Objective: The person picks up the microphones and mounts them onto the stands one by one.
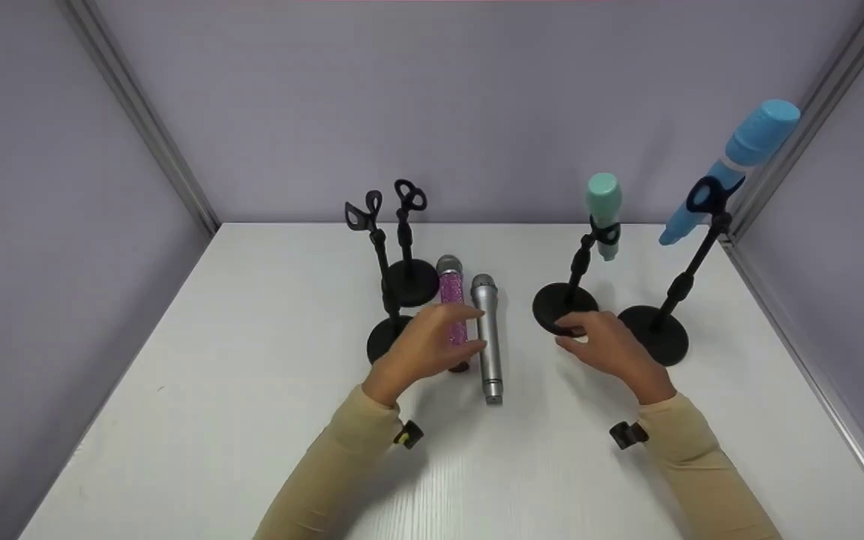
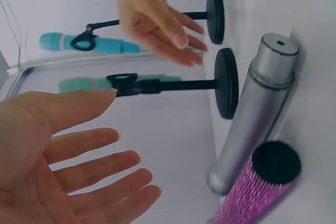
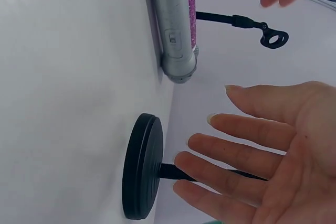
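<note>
My left hand (image 1: 432,341) hovers over the pink glittery microphone (image 1: 452,289), its fingers spread and holding nothing. Beside that lies a silver microphone (image 1: 487,330) on the table, just right of the left fingertips. My right hand (image 1: 608,346) is near the round base of the stand (image 1: 565,304) that carries a green microphone (image 1: 604,196); its fingers are extended with nothing in them, as the right wrist view shows. Further right, a taller stand (image 1: 681,286) holds a blue microphone (image 1: 756,136) at a slant. The left hand partly hides the pink microphone.
Two black stands with bare clips, a rear one (image 1: 411,281) and a front one (image 1: 383,262), stand left of the loose microphones. The front one's base is partly behind the left hand. Grey walls edge the white table (image 1: 222,360) at the back and sides.
</note>
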### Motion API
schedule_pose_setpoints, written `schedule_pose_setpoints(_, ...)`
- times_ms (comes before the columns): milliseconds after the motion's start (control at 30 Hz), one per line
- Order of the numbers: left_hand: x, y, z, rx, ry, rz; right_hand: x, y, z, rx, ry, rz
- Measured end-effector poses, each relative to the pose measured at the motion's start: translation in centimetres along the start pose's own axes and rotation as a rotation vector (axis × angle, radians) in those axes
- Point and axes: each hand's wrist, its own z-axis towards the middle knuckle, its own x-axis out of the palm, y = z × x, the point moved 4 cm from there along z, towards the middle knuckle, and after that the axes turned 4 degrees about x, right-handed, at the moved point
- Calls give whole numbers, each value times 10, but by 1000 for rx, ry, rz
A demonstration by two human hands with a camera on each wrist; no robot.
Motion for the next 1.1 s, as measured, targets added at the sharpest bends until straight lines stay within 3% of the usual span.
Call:
schedule_pose_setpoints(200, -32, 17, -23, -18, -5, -73, 2, 4, -2, -19, 0, 31)
schedule_pose_setpoints(400, -62, 41, -45, -165, 38, -130, 1, 7, -4, -31, 0, 39)
schedule_pose_setpoints(633, -88, 71, -53, -269, -2, -108, -2, 12, -4, -36, 3, 55)
schedule_pose_setpoints(833, -92, 103, -59, -370, -44, -80, 1, 20, -1, -42, 38, 93)
schedule_pose_setpoints(1100, -74, 128, -59, -486, 3, -91, 5, 32, 2, -98, 30, 65)
